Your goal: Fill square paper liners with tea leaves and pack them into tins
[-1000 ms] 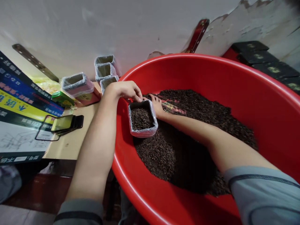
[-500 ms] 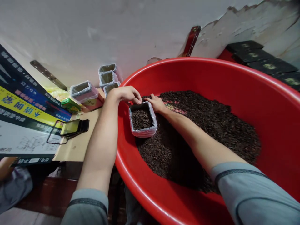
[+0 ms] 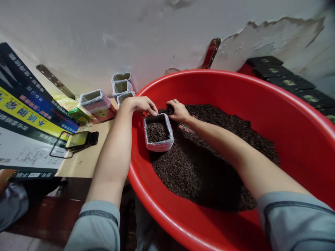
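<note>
My left hand (image 3: pixel 143 104), wrist bent, touches box (image 3: pixel 159 145) rim, can't tell if clamped; right hand (image 3: pixel 180 111) curls round dark bits (image 3: pixel 171 109).

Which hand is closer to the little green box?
Left. The left hand is right of the green box, at the rim of the lined container; the right hand is farther right, in the red tub.

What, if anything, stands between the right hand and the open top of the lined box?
Only the rim of the box itself: the right hand is outside its far right corner. The left hand, at the far rim, leaves that side clear.
</note>
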`<move>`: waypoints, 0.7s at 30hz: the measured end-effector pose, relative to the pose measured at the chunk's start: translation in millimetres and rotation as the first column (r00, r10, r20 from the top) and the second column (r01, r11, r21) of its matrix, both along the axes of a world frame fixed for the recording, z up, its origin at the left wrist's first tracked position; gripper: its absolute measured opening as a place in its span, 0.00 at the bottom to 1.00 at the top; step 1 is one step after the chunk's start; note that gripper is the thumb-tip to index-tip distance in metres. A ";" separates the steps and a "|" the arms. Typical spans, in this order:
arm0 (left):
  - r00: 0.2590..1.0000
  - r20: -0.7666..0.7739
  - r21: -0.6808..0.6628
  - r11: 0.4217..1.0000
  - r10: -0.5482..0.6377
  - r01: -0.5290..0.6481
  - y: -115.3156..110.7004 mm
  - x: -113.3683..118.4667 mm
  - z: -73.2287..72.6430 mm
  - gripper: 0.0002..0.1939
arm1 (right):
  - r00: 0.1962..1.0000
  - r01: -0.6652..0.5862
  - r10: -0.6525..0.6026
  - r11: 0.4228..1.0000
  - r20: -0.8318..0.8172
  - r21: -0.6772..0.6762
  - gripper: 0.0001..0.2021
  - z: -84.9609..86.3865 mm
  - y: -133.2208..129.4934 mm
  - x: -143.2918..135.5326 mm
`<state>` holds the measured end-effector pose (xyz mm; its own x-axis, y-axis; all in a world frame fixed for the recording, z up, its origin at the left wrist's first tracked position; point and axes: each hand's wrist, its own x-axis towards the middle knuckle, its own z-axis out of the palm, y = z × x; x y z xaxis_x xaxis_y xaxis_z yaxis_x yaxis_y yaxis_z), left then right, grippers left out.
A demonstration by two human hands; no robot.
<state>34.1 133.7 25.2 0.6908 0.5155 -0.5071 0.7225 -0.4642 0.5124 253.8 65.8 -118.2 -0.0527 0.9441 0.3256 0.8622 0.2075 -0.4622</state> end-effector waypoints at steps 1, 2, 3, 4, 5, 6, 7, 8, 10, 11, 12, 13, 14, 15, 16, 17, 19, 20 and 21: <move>1.000 0.006 -0.003 1.000 -0.001 0.001 0.9 -0.1 -0.5 0.19 | 1.000 -0.012 0.012 1.000 -0.008 0.009 0.29 7.3 -3.7 1.2; 1.000 0.014 -0.004 1.000 -0.001 0.001 1.5 -0.3 -1.0 0.19 | 1.000 -0.029 0.029 0.999 -0.012 0.018 0.29 15.3 -7.4 2.4; 1.000 0.023 -0.006 1.000 -0.002 0.002 1.8 -0.4 -1.5 0.19 | 0.999 -0.051 0.051 0.998 -0.015 0.026 0.28 24.0 -11.2 3.6; 1.000 0.027 -0.004 1.000 -0.001 0.001 1.7 -0.5 -1.7 0.19 | 0.997 -0.080 0.081 0.996 -0.018 0.034 0.27 33.3 -15.1 4.7; 1.000 0.029 0.001 1.000 0.003 -0.003 1.2 -0.6 -1.8 0.20 | 0.993 -0.114 0.115 0.993 -0.020 0.042 0.27 43.1 -19.1 5.6; 1.000 0.027 0.009 1.000 0.009 -0.009 0.3 -0.6 -1.6 0.20 | 0.989 -0.148 0.150 0.988 -0.021 0.052 0.26 53.3 -23.4 6.1; 1.000 0.019 0.017 1.000 0.015 -0.016 -1.0 -0.7 -1.2 0.20 | 0.983 -0.179 0.181 0.982 -0.023 0.064 0.25 63.8 -28.0 6.0; 1.000 0.012 0.024 0.999 0.025 -0.025 -2.4 -0.7 -0.7 0.20 | 0.977 -0.206 0.209 0.976 -0.030 0.076 0.25 74.3 -33.0 5.0; 0.999 0.009 0.032 0.998 0.051 -0.051 -5.5 -1.0 0.3 0.20 | 0.964 -0.251 0.258 0.963 -0.064 0.101 0.24 94.5 -43.8 -0.2; 0.998 0.016 0.031 0.997 0.064 -0.064 -6.7 -1.2 0.6 0.20 | 0.955 -0.268 0.279 0.956 -0.096 0.117 0.24 103.4 -49.4 -4.7; 0.997 0.027 0.026 0.997 0.076 -0.076 -7.6 -1.4 0.5 0.20 | 0.944 -0.281 0.298 0.950 -0.139 0.134 0.24 111.2 -54.8 -10.6; 0.996 0.038 0.015 0.996 0.082 -0.083 -8.0 -1.6 0.1 0.20 | 0.929 -0.289 0.315 0.945 -0.193 0.153 0.24 117.4 -59.8 -17.8; 0.995 0.049 0.001 0.996 0.086 -0.086 -8.0 -1.7 -0.6 0.20 | 0.909 -0.294 0.331 0.940 -0.254 0.173 0.23 121.7 -64.3 -26.2; 0.995 0.057 -0.016 0.996 0.087 -0.086 -7.6 -1.6 -1.7 0.20 | 0.882 -0.292 0.344 0.935 -0.322 0.199 0.23 123.9 -68.0 -35.5; 0.994 0.062 -0.035 0.996 0.088 -0.086 -6.9 -1.3 -3.0 0.19 | 0.848 -0.284 0.356 0.931 -0.392 0.231 0.22 124.0 -70.8 -45.4; 0.994 0.064 -0.052 0.995 0.094 -0.091 -6.0 -0.7 -4.5 0.19 | 0.810 -0.267 0.365 0.927 -0.459 0.265 0.22 122.1 -72.6 -55.6; 0.992 0.063 -0.070 0.992 0.108 -0.104 -4.2 0.9 -7.4 0.18 | 0.738 -0.205 0.361 0.925 -0.570 0.320 0.22 113.6 -73.8 -75.0; 0.992 0.064 -0.068 0.992 0.113 -0.108 -3.5 1.8 -8.7 0.18 | 0.712 -0.167 0.347 0.928 -0.610 0.332 0.22 107.9 -73.5 -83.4; 0.992 0.062 -0.060 0.992 0.112 -0.109 -3.0 2.5 -9.9 0.18 | 0.694 -0.131 0.328 0.933 -0.641 0.335 0.22 101.9 -72.9 -90.7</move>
<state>36.7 130.7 15.3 0.6637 0.5621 -0.4935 0.7320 -0.3523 0.5832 163.1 -7.0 -16.3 0.0700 0.8153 0.5748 0.2441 0.5447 -0.8023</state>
